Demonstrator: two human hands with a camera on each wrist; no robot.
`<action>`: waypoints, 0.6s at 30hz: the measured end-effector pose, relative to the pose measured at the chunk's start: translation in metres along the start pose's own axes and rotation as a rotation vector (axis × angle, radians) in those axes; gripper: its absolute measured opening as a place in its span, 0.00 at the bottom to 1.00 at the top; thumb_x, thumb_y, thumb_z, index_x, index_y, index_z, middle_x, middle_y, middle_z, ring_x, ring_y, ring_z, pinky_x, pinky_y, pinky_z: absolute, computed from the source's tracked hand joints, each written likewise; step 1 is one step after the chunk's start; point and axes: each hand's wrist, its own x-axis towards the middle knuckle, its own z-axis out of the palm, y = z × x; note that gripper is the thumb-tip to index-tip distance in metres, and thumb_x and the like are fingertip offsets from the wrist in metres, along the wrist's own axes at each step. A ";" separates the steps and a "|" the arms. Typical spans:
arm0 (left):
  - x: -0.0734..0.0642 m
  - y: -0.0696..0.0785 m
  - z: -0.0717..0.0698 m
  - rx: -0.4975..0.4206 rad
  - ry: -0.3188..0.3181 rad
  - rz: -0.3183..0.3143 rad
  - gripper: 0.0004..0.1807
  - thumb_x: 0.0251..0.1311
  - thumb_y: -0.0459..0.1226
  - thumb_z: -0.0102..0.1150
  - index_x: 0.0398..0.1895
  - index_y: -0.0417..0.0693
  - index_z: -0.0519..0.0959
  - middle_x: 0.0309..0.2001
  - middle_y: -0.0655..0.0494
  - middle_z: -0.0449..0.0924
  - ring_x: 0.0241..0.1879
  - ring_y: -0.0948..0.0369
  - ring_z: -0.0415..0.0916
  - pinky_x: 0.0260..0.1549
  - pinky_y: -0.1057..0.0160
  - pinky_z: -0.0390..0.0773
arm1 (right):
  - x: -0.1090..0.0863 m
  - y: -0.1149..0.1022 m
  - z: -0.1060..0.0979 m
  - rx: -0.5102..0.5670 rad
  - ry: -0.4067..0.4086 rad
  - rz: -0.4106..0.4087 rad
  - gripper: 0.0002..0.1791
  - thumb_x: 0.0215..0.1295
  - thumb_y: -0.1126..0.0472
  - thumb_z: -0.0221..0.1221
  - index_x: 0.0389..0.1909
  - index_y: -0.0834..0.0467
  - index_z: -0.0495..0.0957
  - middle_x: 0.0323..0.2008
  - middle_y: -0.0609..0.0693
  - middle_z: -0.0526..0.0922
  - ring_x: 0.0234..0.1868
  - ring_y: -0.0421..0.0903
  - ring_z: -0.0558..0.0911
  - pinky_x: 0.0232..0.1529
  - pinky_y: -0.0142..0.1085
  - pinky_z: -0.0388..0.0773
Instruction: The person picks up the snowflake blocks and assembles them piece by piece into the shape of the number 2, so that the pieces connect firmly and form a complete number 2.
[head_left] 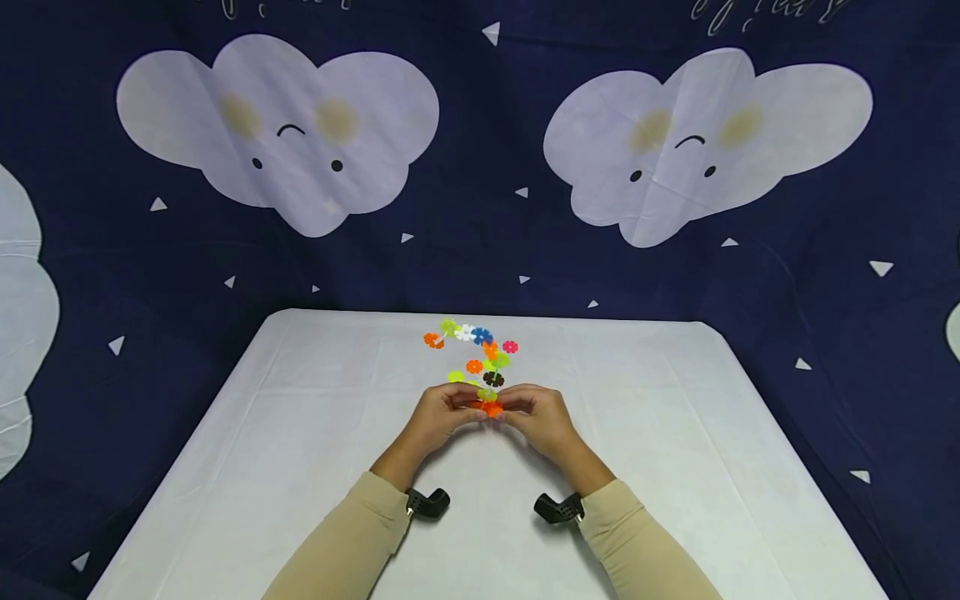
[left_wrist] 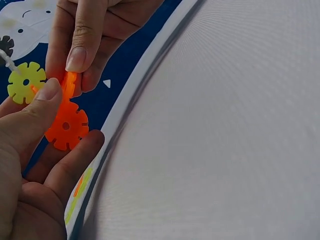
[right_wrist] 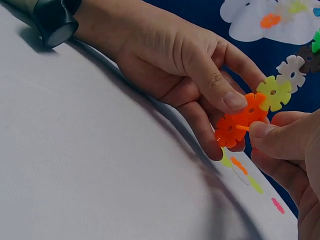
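Note:
Both hands meet at the near end of a chain of flower-shaped interlocking discs. The left hand (head_left: 441,414) pinches an orange disc (right_wrist: 258,102), its thumb (left_wrist: 36,112) lying across the piece. From the other side, the right hand (head_left: 546,418) grips an orange disc (left_wrist: 70,84) seen edge-on, between thumb and fingers. Another orange disc (left_wrist: 75,119) sits just below, in front of the left fingers. Linked behind the orange ones are a yellow-green disc (right_wrist: 280,92), a white disc (right_wrist: 297,66) and a dark disc (head_left: 489,382).
Farther back, the chain continues through a blue disc (head_left: 480,334) and a white disc to an orange disc (head_left: 431,338). Loose on the white table (head_left: 337,400) lie an orange disc (head_left: 474,367), a pink disc (head_left: 510,347) and a yellow-green disc (head_left: 455,377). A dark patterned cloth (head_left: 480,258) hangs behind.

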 end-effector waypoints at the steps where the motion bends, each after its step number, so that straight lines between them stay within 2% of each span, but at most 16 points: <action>1: 0.000 0.000 0.000 0.003 0.001 0.002 0.18 0.57 0.21 0.74 0.51 0.30 0.85 0.47 0.42 0.88 0.46 0.51 0.87 0.44 0.61 0.87 | 0.000 0.000 0.000 -0.010 0.000 -0.002 0.13 0.54 0.81 0.73 0.41 0.70 0.89 0.44 0.60 0.88 0.44 0.57 0.89 0.50 0.39 0.87; 7: 0.001 -0.001 0.002 0.009 0.002 0.000 0.18 0.57 0.20 0.73 0.51 0.28 0.83 0.48 0.38 0.87 0.47 0.47 0.87 0.44 0.61 0.87 | 0.000 0.000 0.000 -0.066 0.007 -0.030 0.13 0.53 0.81 0.74 0.40 0.68 0.89 0.43 0.58 0.89 0.43 0.56 0.89 0.49 0.38 0.87; 12: 0.001 0.001 0.003 -0.001 0.015 -0.035 0.17 0.59 0.20 0.72 0.51 0.28 0.83 0.47 0.39 0.87 0.46 0.52 0.87 0.43 0.62 0.87 | -0.001 -0.001 0.001 -0.109 0.026 -0.074 0.14 0.52 0.82 0.74 0.39 0.67 0.90 0.42 0.57 0.89 0.42 0.54 0.90 0.47 0.37 0.87; 18: 0.000 0.001 0.004 -0.040 0.021 -0.059 0.17 0.58 0.18 0.71 0.51 0.26 0.82 0.46 0.38 0.87 0.45 0.54 0.87 0.43 0.62 0.88 | -0.001 -0.002 0.003 -0.112 0.038 -0.059 0.14 0.52 0.82 0.74 0.39 0.68 0.89 0.42 0.58 0.89 0.41 0.56 0.90 0.46 0.38 0.88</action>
